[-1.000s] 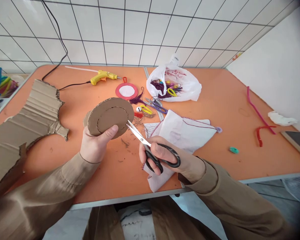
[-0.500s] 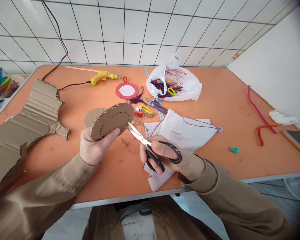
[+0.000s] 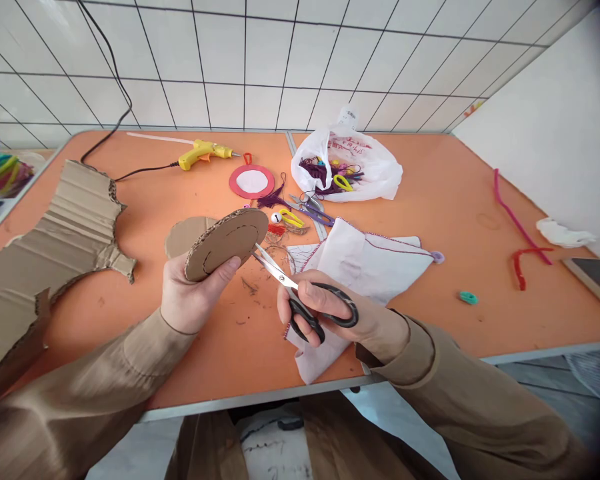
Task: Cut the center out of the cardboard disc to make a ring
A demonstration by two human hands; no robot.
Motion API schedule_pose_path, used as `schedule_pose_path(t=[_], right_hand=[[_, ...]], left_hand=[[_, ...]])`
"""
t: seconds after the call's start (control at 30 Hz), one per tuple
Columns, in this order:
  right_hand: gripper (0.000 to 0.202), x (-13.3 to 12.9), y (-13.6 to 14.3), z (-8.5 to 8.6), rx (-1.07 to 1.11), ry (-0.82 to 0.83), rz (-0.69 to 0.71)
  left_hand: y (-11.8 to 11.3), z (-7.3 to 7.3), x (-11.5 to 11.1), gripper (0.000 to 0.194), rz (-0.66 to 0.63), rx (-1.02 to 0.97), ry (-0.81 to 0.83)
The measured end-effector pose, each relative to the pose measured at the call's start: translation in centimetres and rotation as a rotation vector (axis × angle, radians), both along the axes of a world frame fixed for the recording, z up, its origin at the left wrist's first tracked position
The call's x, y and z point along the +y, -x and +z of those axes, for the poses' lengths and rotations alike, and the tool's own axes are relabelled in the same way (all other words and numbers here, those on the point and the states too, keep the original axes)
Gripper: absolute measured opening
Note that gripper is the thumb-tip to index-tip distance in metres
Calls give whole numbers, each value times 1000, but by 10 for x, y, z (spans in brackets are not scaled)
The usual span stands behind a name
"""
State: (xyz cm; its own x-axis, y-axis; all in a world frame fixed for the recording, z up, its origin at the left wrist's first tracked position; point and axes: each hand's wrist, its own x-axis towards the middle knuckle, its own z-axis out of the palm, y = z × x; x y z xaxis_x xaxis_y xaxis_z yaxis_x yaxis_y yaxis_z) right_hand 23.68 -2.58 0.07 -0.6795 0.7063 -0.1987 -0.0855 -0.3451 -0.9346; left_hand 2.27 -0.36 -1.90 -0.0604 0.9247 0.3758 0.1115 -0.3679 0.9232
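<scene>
A round cardboard disc (image 3: 230, 241) with a dark dashed line drawn inside its rim is pinched in my left hand (image 3: 193, 290), thumb on its face and fingers hidden beneath. My right hand (image 3: 330, 307) is closed round the black handles of a pair of scissors (image 3: 283, 280). The blades are a little apart, and their tips reach the disc's right edge; I cannot tell whether they are cutting into it. Behind the disc, another rounded cardboard piece (image 3: 183, 233) lies on the table. Beneath my right hand is white stitched cloth (image 3: 370, 267).
A large torn cardboard sheet (image 3: 75, 227) covers the left side. A yellow glue gun (image 3: 205, 155), a pink-rimmed disc (image 3: 251, 181) and a plastic bag (image 3: 380, 167) with tassels lie at the back. Purple-handled scissors (image 3: 317, 212) lie mid-table; a phone (image 3: 597, 283) is at right.
The disc has turned and tilted slightly in my left hand. The scissors remain at its right edge, with only a small shift. The whole view has moved a little.
</scene>
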Motion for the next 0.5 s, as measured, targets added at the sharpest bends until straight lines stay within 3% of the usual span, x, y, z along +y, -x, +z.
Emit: schedule_pose_path(t=[0.27, 0.5], right_hand=[[56, -1, 0, -2, -39, -56, -9], [57, -1, 1, -1, -81, -72, -4]], left_hand=[[2, 3, -3, 21, -17, 57, -32], [1, 0, 0, 14, -54, -11, -11]])
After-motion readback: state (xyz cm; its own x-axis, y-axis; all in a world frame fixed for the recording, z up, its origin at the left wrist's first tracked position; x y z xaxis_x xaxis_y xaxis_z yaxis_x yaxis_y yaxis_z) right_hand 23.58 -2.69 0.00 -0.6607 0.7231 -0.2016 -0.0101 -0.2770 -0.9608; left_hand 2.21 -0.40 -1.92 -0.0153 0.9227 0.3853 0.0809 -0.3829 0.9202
